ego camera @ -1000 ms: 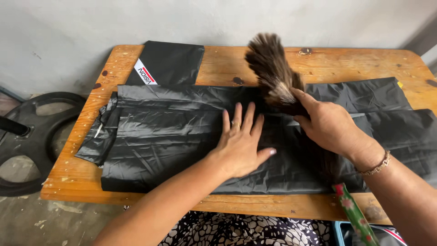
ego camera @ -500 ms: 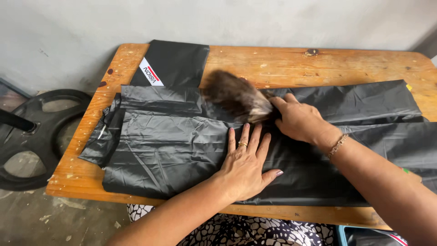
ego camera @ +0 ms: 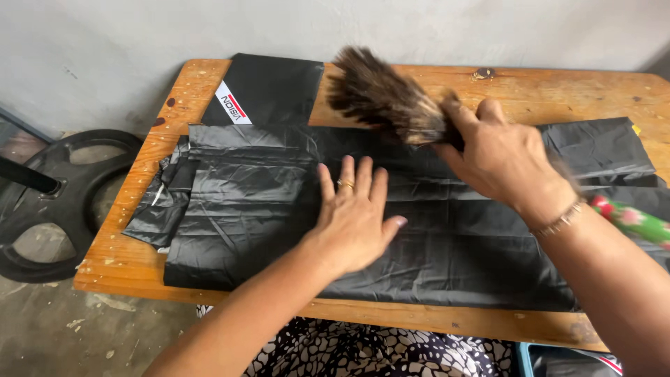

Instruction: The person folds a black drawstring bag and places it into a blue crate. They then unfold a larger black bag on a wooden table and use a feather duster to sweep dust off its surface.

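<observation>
1. Half a second ago the duster's (ego camera: 382, 96) feather head lay low over the middle of the black sheet (ego camera: 419, 237), just above the left hand's fingertips. It has since swung up and away, and now sits over the sheet's far edge and the bare wood beyond it.
2. The right hand (ego camera: 499, 157) has shifted with it, farther from the body and a little to the right.
3. The left hand (ego camera: 356, 216) has stayed pressed on the sheet in almost the same spot.
4. The right hand's fingers are wrapped tight around the duster where the feathers meet the handle, knuckles up, thumb (ego camera: 457, 112) toward the feathers. The wrist, which wears a thin bracelet (ego camera: 558, 218), is bent so that the feather head points up and left.
5. A green, flower-patterned handle end (ego camera: 631, 220) shows beside the right forearm.
6. The left hand lies flat, palm down, fingers (ego camera: 347, 174) spread and straight and holding nothing. A ring shows on one finger. Its forearm comes in from the lower left.
7. The sheet is spread across most of the wooden surface (ego camera: 202, 84), its left end bunched in folds at the surface's left edge.
8. A folded black packet (ego camera: 269, 87) lies at the far edge, just beyond the sheet.
9. A black weight plate (ego camera: 66, 202) lies on the floor to the left.
</observation>
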